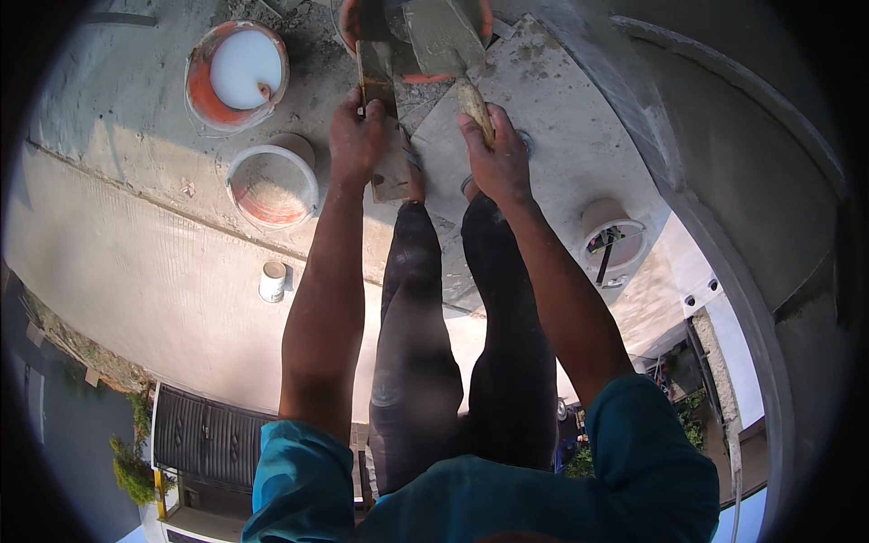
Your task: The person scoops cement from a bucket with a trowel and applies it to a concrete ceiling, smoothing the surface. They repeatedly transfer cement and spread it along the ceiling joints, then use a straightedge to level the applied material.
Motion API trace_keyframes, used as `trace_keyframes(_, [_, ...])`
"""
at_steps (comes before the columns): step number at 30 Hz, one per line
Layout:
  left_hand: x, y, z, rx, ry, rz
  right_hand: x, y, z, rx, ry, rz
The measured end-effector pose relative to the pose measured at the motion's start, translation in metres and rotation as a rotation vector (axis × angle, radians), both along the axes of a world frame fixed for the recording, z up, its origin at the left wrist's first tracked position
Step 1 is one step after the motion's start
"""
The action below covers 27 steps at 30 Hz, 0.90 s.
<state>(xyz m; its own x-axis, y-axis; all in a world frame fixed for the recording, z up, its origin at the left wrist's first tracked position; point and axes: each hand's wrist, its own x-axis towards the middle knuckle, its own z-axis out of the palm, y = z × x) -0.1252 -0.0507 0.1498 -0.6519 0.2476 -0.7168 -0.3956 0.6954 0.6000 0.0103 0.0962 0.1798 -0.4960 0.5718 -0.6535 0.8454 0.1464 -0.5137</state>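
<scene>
My right hand is closed round the wooden handle of a trowel, whose wide, grey-smeared blade lies over an orange tub at the top of the view. In my left hand is a long, narrow flat board, coated in grey. Its far end reaches to the tub, beside the trowel blade, and its near end lies over my foot. Dark grey material shows in the tub, though the picture's edge cuts off the tub's far part.
Left stand a bucket of whitish liquid with something small in it, and a white bucket with reddish residue. A small can stands lower down. On the right is a pale bucket with tools, near a curved grey wall.
</scene>
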Motion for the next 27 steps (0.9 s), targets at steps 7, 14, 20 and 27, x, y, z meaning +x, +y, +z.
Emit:
trace_keyframes(7, [-0.006,0.026,0.004,0.008,0.059,-0.118,0.017,-0.005,0.030,-0.159,0.214,-0.155])
trace_keyframes(14, [0.000,0.034,0.004,0.018,0.220,-0.200,0.010,0.005,0.002,0.036,0.172,-0.058])
trace_keyframes(20, [0.005,0.015,0.005,0.093,0.195,-0.072,-0.006,0.021,-0.013,0.170,0.242,-0.024])
trace_keyframes(27, [-0.010,0.001,0.004,0.020,0.392,-0.495,-0.021,0.037,-0.012,-1.001,0.232,-0.822])
